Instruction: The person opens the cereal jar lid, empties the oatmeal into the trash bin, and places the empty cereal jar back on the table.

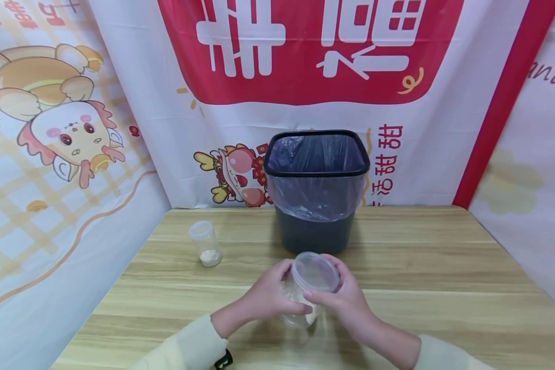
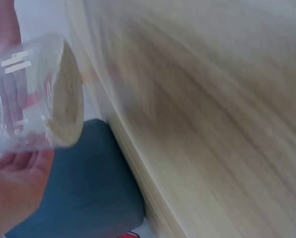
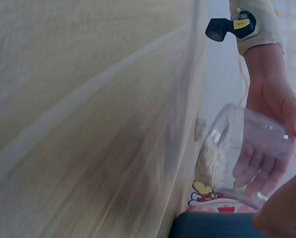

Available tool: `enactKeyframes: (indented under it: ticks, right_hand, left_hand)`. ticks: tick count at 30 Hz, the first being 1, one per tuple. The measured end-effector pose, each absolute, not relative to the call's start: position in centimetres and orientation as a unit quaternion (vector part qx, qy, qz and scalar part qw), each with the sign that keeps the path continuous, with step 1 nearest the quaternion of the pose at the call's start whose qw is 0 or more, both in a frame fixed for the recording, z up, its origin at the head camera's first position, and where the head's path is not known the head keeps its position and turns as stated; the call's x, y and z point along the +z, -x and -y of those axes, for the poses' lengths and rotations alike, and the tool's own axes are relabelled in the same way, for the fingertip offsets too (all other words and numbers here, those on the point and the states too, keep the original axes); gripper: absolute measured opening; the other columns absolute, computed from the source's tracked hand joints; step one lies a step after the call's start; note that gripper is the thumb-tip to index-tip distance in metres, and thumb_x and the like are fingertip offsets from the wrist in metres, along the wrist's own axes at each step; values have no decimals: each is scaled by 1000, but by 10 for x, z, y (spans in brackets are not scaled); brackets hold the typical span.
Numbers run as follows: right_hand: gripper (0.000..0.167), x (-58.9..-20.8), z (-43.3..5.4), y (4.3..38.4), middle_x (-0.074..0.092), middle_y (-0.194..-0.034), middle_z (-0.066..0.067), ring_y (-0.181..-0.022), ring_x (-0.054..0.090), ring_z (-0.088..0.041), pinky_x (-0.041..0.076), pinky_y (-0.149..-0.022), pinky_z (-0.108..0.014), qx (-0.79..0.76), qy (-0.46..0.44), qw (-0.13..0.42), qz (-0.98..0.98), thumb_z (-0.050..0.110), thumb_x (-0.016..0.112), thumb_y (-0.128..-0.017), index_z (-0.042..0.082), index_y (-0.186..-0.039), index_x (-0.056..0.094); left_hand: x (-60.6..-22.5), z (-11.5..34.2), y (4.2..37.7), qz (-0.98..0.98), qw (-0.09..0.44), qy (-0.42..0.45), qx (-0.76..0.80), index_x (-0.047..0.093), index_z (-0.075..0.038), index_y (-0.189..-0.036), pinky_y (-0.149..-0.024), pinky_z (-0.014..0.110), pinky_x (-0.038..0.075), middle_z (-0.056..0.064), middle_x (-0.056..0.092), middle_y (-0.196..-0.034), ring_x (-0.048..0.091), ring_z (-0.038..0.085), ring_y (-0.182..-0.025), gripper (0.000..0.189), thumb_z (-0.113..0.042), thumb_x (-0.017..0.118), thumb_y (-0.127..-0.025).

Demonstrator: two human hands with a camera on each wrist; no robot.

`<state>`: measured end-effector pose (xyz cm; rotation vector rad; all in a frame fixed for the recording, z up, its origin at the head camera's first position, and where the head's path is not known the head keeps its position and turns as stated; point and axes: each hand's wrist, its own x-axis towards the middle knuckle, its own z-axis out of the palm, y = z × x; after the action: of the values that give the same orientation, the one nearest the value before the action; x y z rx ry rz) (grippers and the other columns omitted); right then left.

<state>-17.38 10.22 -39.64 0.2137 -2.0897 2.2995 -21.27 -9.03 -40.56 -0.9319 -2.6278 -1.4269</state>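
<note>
Both hands hold a clear plastic jar (image 1: 292, 294) above the wooden table, with its round translucent lid (image 1: 315, 272) at the top. My left hand (image 1: 269, 292) curls round the side of the jar, thumb in front. The right hand (image 1: 349, 303) grips at the lid's rim, with its thumb on the near side and fingers on the far side. Pale granular stuff (image 2: 66, 101) sits at the jar's bottom in the left wrist view. Seen in the right wrist view, the jar (image 3: 237, 153) lies between both hands. Whether the lid is loose I cannot tell.
A second clear jar (image 1: 204, 242) with pale stuff in its bottom stands at the table's left. Behind the hands is a dark bin (image 1: 315, 231) lined with a translucent bag. Printed cloth (image 1: 398, 154) hangs behind the wooden table (image 1: 425, 257) and along both sides.
</note>
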Motion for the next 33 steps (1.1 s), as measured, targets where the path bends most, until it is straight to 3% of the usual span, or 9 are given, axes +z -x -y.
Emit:
enactKeyframes:
  ticks: [6,12,16,21,26,33]
  right_hand:
    - [79,-398,-113,179,51,-129,-19,-114,52,-33,49,-93,-36,729,-149,-30,667,0,82,-71,0,-139,42]
    - [84,-401,-120,185,43,-137,-24,-120,48,-36,47,-96,-35,735,-193,-73,646,1,78,-77,-2,-146,30]
    - [89,-401,-116,186,41,-141,-23,-128,42,-34,41,-100,-26,747,-161,-44,643,-1,76,-77,-3,-148,23]
    - [83,-400,-105,181,42,-142,-21,-132,38,-28,32,-103,-17,753,-102,24,649,-3,77,-75,-5,-143,29]
    - [79,-398,-92,174,49,-133,-18,-120,48,-25,39,-98,-20,753,-59,63,653,-3,79,-74,-4,-138,32]
    - [77,-398,-86,170,53,-128,-17,-113,51,-25,42,-94,-28,741,-24,69,667,2,81,-74,-2,-135,35]
  left_hand:
    - [-405,98,221,804,-60,339,-484,56,-13,-130,-94,36,48,-1,64,-114,60,12,-104,75,-26,90,-64]
    - [-408,98,221,805,-65,334,-486,55,-13,-130,-94,32,47,-2,64,-114,59,13,-105,75,-29,89,-66]
    - [-408,93,217,837,-11,290,-464,54,-12,-128,-90,34,49,-5,62,-113,58,12,-102,78,-39,90,-64]
    - [-409,84,208,863,84,248,-433,51,-11,-126,-83,34,50,-5,60,-110,58,12,-97,83,-47,89,-61]
    - [-409,75,200,865,143,240,-417,52,-10,-123,-81,33,50,-5,57,-109,55,12,-95,82,-49,89,-61]
    - [-412,70,195,876,162,236,-389,52,-8,-124,-83,35,49,-3,56,-110,54,13,-97,83,-48,89,-60]
